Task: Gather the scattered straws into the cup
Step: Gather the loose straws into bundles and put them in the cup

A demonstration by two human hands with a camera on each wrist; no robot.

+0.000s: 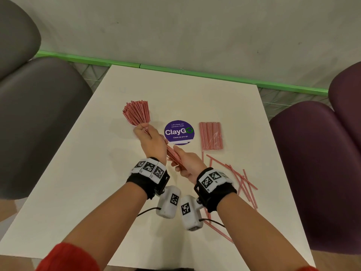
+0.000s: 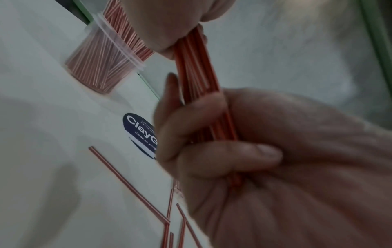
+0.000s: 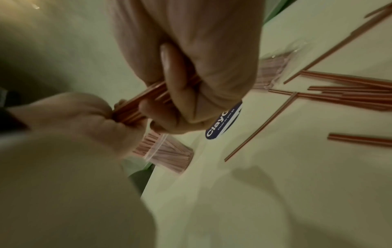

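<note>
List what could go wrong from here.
1. The bundle is gripped by both the left hand and the right hand; a handover could spill straws.
2. The cup already looks packed, so pushing more in might tip it.
3. Loose straws lie near the table edge and may roll off.

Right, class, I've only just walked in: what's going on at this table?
A person is collecting red-striped straws. Both the left hand and the right hand grip one bundle of straws above the white table. A clear cup already packed with straws stands behind the left hand. Loose straws still lie scattered to the right, beside a neat flat pack of straws.
</note>
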